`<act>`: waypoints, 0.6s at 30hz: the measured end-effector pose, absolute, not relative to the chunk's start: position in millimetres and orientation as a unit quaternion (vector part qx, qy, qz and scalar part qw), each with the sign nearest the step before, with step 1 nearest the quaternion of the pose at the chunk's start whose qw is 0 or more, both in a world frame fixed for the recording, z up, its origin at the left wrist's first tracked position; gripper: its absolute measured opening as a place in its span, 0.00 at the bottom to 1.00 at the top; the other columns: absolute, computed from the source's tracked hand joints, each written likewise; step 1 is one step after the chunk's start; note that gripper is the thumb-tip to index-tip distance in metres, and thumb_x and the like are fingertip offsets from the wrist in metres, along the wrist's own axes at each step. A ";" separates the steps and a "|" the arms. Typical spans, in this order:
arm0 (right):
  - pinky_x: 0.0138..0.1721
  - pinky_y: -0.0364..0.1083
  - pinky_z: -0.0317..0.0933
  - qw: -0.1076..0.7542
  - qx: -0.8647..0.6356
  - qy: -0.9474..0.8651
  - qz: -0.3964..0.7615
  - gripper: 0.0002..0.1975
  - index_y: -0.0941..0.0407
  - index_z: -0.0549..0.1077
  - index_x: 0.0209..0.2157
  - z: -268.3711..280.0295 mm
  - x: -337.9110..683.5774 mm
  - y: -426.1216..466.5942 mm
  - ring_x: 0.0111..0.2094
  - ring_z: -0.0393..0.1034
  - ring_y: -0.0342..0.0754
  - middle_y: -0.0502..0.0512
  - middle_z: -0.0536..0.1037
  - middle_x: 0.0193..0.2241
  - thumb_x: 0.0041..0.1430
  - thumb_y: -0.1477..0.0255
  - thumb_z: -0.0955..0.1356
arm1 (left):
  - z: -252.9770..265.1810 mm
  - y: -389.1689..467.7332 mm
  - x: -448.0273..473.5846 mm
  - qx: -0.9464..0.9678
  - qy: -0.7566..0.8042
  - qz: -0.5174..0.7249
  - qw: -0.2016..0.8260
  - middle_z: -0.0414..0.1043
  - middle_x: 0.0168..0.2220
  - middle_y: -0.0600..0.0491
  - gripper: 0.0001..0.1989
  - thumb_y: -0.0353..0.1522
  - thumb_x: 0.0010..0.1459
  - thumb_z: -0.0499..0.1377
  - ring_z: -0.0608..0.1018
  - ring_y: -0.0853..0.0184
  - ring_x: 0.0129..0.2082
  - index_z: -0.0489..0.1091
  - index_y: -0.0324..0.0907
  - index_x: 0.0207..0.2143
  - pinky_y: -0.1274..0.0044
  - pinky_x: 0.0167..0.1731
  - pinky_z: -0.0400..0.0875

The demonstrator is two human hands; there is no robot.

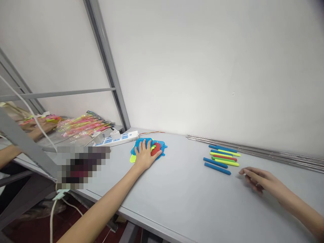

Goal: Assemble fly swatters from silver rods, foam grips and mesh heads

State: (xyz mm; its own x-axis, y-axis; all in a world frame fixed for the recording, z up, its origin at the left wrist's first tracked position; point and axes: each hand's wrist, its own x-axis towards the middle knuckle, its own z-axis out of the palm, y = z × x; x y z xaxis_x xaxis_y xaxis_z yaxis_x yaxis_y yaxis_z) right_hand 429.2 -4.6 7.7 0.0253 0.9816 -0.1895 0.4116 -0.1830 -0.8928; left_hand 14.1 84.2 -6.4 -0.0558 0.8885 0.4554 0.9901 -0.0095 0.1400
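My left hand lies flat, fingers spread, on a small pile of perforated plastic pieces that look like fly swatter heads. A blue mesh head is under the fingers, a red piece shows beside the thumb, and a yellow mesh edge sticks out at the left. My right hand hovers over the table at the right, fingers loosely curled and apart, with nothing visible in it. Just left of it lies a loose row of slim plastic handles in blue, yellow, red and green.
Thin metal rods lie along the wall. A white power strip is behind the pile, near a grey frame post. Bagged colourful items and another person's arm are at the left. A pixelated patch hides part of the table.
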 end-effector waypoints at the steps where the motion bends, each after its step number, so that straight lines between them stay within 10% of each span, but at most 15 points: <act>1: 0.17 0.39 0.52 0.338 -0.635 -0.551 0.424 0.17 0.56 0.67 0.33 15.8 426.2 2.1 0.18 0.56 0.40 0.49 0.63 0.20 0.46 0.59 0.60 | -3.0 82.5 15.7 -0.680 -0.689 -0.220 0.122 0.45 0.53 0.43 0.36 0.53 0.45 0.40 0.46 0.53 0.53 0.48 0.40 0.52 0.61 0.47 0.39; 18: 0.19 0.39 0.61 0.546 -0.673 -0.427 0.257 0.13 0.55 0.70 0.31 -14.1 483.6 56.2 0.22 0.63 0.43 0.53 0.69 0.24 0.42 0.64 0.64 | 17.8 39.8 101.6 -0.864 -0.422 -0.276 0.019 0.56 0.45 0.47 0.17 0.37 0.54 0.43 0.60 0.65 0.46 0.57 0.40 0.44 0.72 0.46 0.53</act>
